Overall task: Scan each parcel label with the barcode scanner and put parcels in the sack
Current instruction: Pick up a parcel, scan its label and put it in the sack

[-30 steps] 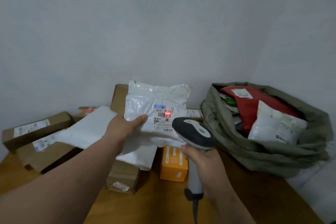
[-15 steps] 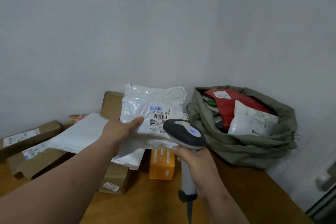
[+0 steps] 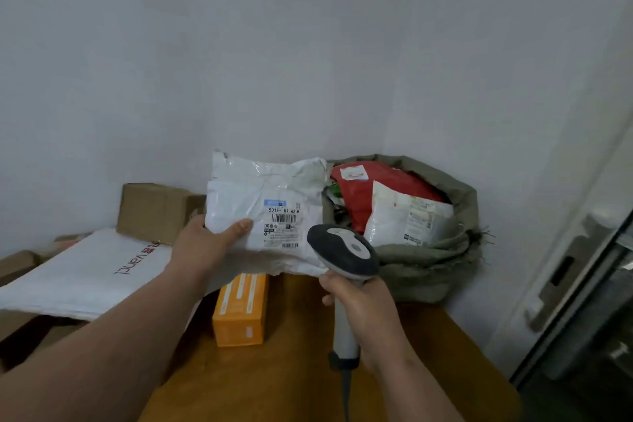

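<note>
My left hand (image 3: 205, 243) grips a white plastic mailer parcel (image 3: 267, 188) by its left edge, thumb on the front, holding it upright above the table. Its printed label (image 3: 282, 228) faces me. My right hand (image 3: 363, 305) holds the grey and white barcode scanner (image 3: 342, 252) by its handle, head just right of and below the label. The olive green sack (image 3: 431, 250) sits open at the back right corner, touching the parcel's right edge in view, with a red parcel (image 3: 373, 192) and a white parcel (image 3: 404, 219) inside.
An orange box (image 3: 241, 310) lies on the wooden table (image 3: 291, 380) under the held parcel. A large white mailer (image 3: 85, 277) and brown cartons (image 3: 154, 211) are piled at the left. A wall stands behind; a dark door frame (image 3: 582, 301) is at the right.
The red scan line on the label has gone. My left hand has carried the white parcel rightward toward the sack, and the view has turned right. The scanner stays in my right hand.
</note>
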### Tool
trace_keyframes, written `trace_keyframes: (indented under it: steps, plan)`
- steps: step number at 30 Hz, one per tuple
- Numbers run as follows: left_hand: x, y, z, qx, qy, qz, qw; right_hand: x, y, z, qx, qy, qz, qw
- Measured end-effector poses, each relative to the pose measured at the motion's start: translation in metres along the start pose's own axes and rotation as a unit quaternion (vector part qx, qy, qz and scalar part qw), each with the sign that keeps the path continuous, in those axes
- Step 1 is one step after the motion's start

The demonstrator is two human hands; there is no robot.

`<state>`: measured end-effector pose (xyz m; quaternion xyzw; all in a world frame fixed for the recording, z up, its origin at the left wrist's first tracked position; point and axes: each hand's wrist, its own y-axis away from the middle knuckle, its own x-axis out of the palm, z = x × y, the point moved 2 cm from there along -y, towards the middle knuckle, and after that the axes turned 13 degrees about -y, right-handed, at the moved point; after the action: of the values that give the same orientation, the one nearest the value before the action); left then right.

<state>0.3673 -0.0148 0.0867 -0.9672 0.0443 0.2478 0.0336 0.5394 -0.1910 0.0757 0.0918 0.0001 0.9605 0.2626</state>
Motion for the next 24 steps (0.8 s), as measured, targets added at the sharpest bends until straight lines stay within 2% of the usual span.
trace_keyframes:
  steps: [5, 13, 16, 24]
  plan:
    - [0.047, -0.013, -0.049, 0.047, -0.011, -0.027, 0.998, -0.044, -0.024, 0.003, 0.001, -0.026, -0.048, 0.999]
    - [0.161, -0.042, -0.127, 0.152, -0.010, 0.022, 0.988, -0.117, -0.069, 0.001, -0.015, -0.057, -0.202, 0.978]
    - [0.208, -0.047, -0.131, 0.180, -0.040, 0.053, 0.981, -0.143, -0.083, -0.001, -0.033, -0.038, -0.241, 0.969]
    - [0.303, -0.067, -0.083, 0.143, -0.214, 0.138, 0.956, -0.209, -0.136, -0.017, -0.020, -0.107, -0.287, 0.952]
